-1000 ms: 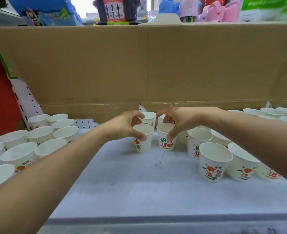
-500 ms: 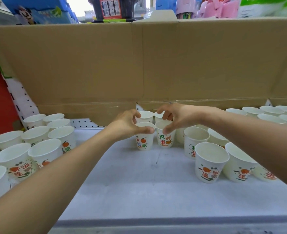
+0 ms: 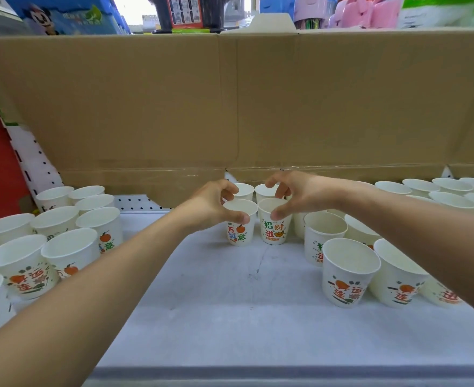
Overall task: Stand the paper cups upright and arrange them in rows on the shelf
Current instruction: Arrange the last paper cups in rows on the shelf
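Left hand (image 3: 210, 208) pinching rim of left cup (image 3: 240, 233), fingers curling; right hand (image 3: 300, 194) pinching neighbouring cup (image 3: 274, 232); both cups standing upright, side by side.

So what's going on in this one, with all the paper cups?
A person is lining up paper cups on a white shelf in front of a cardboard wall. The left hand grips the left cup by its rim, and the right hand grips the right cup beside it. Both cups are upright and appear to stand on the shelf, just in front of two back cups. Groups of upright cups stand at the left and right.
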The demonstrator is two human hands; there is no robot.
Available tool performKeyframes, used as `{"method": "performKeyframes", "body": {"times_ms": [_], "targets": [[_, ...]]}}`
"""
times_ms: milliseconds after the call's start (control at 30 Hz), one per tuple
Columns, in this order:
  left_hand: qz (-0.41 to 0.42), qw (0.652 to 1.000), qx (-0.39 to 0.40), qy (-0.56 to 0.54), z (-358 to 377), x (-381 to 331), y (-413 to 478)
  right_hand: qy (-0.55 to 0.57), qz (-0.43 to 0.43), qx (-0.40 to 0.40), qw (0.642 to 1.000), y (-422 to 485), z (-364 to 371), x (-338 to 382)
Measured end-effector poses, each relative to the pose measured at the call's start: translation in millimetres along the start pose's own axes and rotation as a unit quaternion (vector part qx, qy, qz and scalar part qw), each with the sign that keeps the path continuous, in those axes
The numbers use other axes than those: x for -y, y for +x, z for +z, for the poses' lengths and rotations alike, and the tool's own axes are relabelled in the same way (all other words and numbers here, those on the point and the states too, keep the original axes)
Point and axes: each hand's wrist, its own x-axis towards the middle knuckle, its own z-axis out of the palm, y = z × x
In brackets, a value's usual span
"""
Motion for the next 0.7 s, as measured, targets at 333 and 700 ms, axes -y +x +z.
{"method": "performKeyframes", "body": {"times_ms": [333, 700], "targets": [[-0.012, 1.0, -0.014, 0.003, -1, 3, 7, -0.006, 0.003, -0.031, 1.0, 5, 6, -4], [0.004, 0.997, -0.07, 0.011, -8, -11, -19, -0.037, -0.065, -0.089, 0.993, -17, 2, 26]]}}
